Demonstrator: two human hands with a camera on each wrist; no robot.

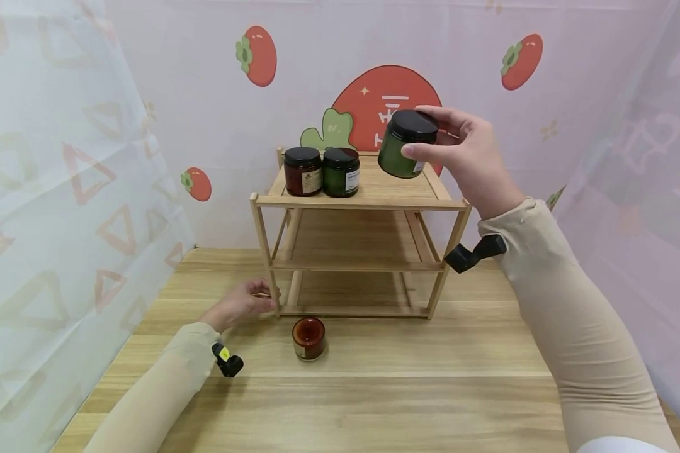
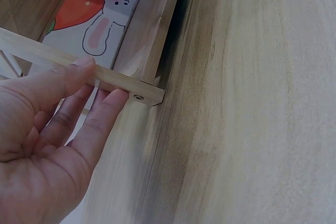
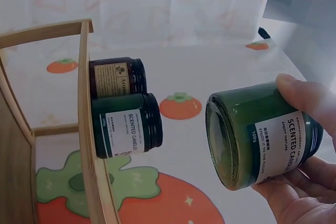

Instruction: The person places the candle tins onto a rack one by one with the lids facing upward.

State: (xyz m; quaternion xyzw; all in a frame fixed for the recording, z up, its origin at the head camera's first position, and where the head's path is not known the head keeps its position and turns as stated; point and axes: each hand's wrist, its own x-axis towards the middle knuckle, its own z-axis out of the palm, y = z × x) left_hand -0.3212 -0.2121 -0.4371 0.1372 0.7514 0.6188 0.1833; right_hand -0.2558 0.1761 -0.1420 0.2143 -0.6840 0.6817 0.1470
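My right hand (image 1: 464, 151) grips a green scented candle jar (image 3: 262, 135) with a black lid, held tilted above the right part of the rack's top board. Two more candle jars stand side by side on that board: a dark brown one (image 1: 303, 179) and a green one (image 1: 340, 179), both black-lidded and labelled. At the lower left, my left hand (image 1: 243, 306) pinches the front left leg (image 2: 118, 81) of the wooden rack (image 1: 357, 202) between thumb and fingers, near its foot.
A small reddish-brown glass jar (image 1: 308, 343) without a lid stands on the wooden table (image 1: 408, 402) before the rack. Two lower shelves sit beneath the top board. Printed white cloth (image 1: 192, 82) hangs behind and at both sides.
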